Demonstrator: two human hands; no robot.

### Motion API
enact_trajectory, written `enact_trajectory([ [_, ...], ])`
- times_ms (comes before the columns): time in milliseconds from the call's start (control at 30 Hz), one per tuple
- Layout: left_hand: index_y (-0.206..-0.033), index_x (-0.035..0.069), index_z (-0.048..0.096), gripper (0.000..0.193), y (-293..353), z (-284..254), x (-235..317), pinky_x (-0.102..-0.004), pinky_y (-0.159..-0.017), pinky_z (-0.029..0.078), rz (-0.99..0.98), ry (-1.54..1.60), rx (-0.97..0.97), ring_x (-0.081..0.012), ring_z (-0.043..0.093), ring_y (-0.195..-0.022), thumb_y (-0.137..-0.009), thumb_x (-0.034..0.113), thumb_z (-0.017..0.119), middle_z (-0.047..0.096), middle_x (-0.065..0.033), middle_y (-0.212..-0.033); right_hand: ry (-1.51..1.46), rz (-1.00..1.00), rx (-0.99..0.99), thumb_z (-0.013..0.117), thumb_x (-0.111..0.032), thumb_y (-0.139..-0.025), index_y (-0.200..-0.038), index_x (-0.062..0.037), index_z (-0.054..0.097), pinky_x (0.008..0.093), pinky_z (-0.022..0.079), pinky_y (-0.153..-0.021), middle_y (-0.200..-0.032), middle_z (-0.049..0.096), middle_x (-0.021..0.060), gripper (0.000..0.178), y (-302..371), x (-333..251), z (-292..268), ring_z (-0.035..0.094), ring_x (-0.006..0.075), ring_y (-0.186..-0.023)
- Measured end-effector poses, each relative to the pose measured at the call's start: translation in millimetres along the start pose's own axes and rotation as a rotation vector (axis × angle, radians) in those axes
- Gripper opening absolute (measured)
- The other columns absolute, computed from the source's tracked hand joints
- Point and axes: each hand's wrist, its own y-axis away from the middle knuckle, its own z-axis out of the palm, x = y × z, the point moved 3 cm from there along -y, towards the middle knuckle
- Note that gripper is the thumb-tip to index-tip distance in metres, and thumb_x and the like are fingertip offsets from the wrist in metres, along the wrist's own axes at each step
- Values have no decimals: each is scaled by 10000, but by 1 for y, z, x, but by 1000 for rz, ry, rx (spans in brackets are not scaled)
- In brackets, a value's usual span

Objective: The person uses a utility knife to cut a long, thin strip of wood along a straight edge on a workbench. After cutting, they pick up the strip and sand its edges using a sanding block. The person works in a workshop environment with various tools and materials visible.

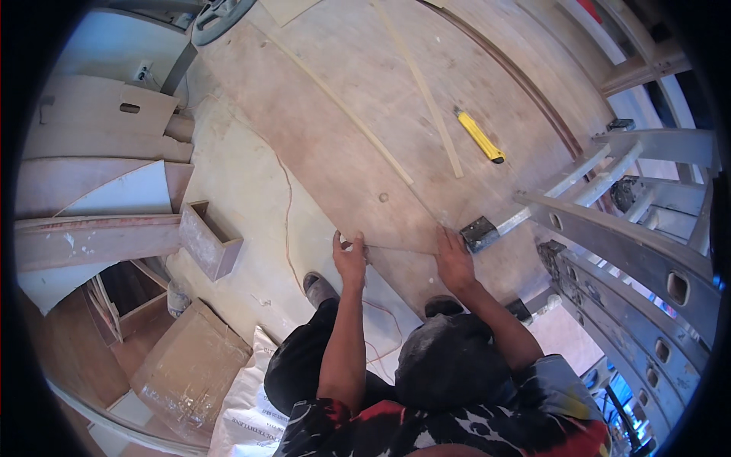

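Observation:
A long plywood strip (335, 160) runs from the far left toward me, its near end between my two hands. My left hand (350, 260) is at the near left corner, thumb and forefinger closed about the edge. At the near right corner my right hand (455, 263) grips the edge with its fingers laid over the top; its thumb is hidden. Two thin wooden strips, a left one (343, 105) and a right one (426, 91), lie lengthwise on the wood beyond my hands. A yellow utility knife (480, 137) rests to their right.
An aluminium ladder (609, 228) stands close on the right, one foot (480, 233) beside my right hand. To the left are a narrow open wooden box (209, 240), leaning boards (99, 183), a cardboard box (186, 365) and a white sack (247, 396). A thin cord (288, 213) crosses the floor.

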Motion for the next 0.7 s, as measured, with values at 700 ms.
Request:
enact_trajectory([
  [700, -1137, -13, 639, 339, 2, -2, 3, -264, -446, 441, -74, 159, -52, -133, 622, -669, -894, 205, 730, 670, -53, -896, -85, -68, 48, 710, -53, -761, -1355, 29, 496, 453, 419, -1051, -1287, 572, 233, 637, 12, 3, -3, 527, 404, -1196],
])
